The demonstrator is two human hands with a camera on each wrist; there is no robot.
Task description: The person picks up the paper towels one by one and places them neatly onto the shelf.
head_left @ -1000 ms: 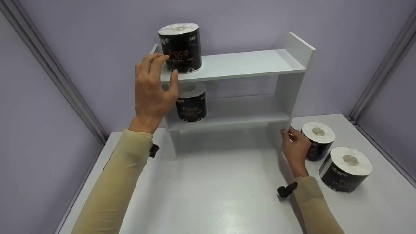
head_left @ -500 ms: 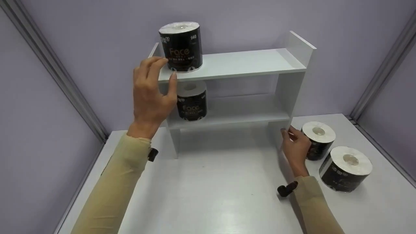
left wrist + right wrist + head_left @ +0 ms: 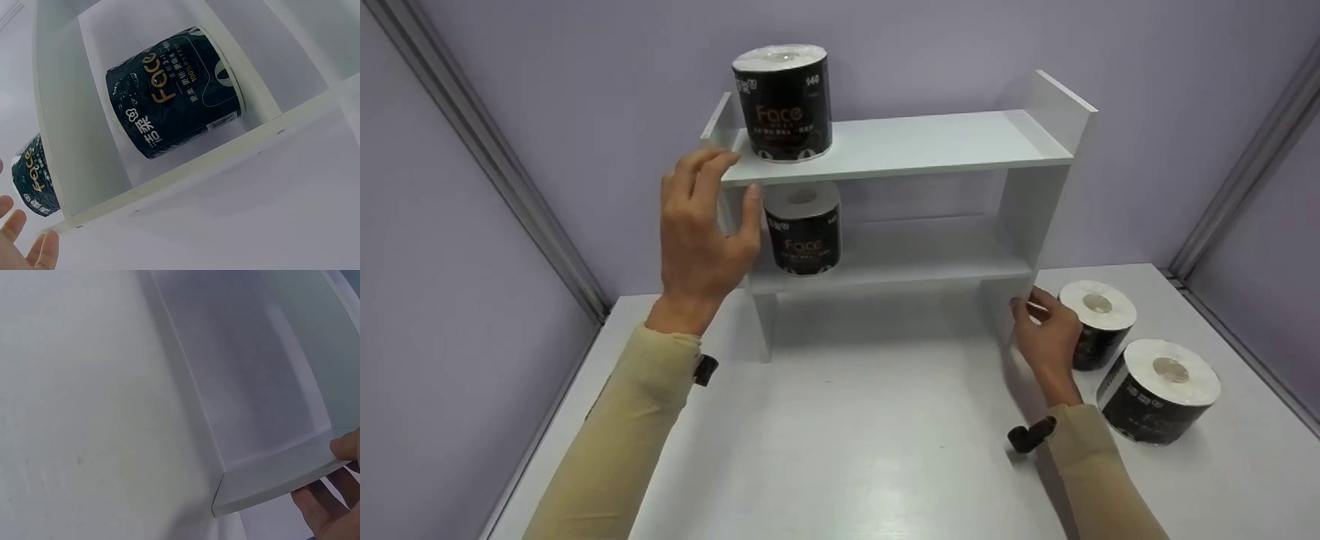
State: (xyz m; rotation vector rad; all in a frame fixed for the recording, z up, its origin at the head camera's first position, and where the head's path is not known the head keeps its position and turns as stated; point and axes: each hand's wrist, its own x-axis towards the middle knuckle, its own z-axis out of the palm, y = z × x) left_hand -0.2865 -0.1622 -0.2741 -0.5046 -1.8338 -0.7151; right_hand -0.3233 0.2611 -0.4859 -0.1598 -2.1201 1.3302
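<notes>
A white two-tier shelf rack point(image 3: 930, 146) stands at the back of the table. On its top board, at the left end, a toilet paper roll point(image 3: 784, 105) in a black wrapper stands upright. A second roll point(image 3: 804, 236) stands below it on the middle board; in the left wrist view this roll point(image 3: 174, 90) fills the centre. My left hand point(image 3: 701, 225) hovers in front of the rack's left end, fingers spread and holding nothing. My right hand point(image 3: 1046, 337) pinches the front edge of the right side panel point(image 3: 275, 481), low down, thumb inside and fingers outside.
Two more black-wrapped rolls stand on the table right of the rack: one roll point(image 3: 1099, 307) close behind my right hand, another roll point(image 3: 1162, 386) nearer the front. The white table point(image 3: 847, 450) extends before the rack. Pale wall panels point(image 3: 922, 45) enclose it.
My left hand has drawn down and left, away from the top roll, which stays standing on the board. My right hand keeps its grip on the side panel.
</notes>
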